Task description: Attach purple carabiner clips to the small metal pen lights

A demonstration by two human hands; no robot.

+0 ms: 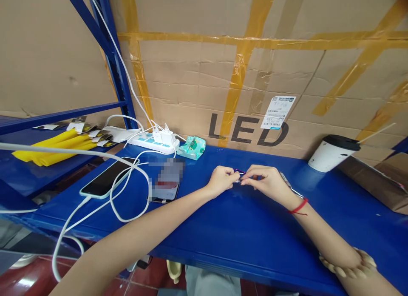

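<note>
Over the blue table, my left hand (pixel 222 179) is closed, its thumb and curled fingers gripping a small slim item (pixel 237 181). The item has a shiny silvery part and a dark purplish edge; most of it is hidden by my fingers, so its kind does not show. From the other side, my right hand (pixel 264 179) pinches the same item between thumb and fingertips. Partly behind my right wrist lies a thin silvery pen-like object (pixel 286 180), apart from the fingers. A red string bracelet (pixel 299 207) circles that wrist.
Left of my hands lie two phones, one with a pale case (pixel 106 177) and a cable, one blurred (pixel 165 189). A white power strip (pixel 153 142) and teal packet (pixel 192 148) sit behind. At right stand a lidded cup (pixel 331 155) and brown box (pixel 376 181). Cardboard (pixel 191 83) backs the table.
</note>
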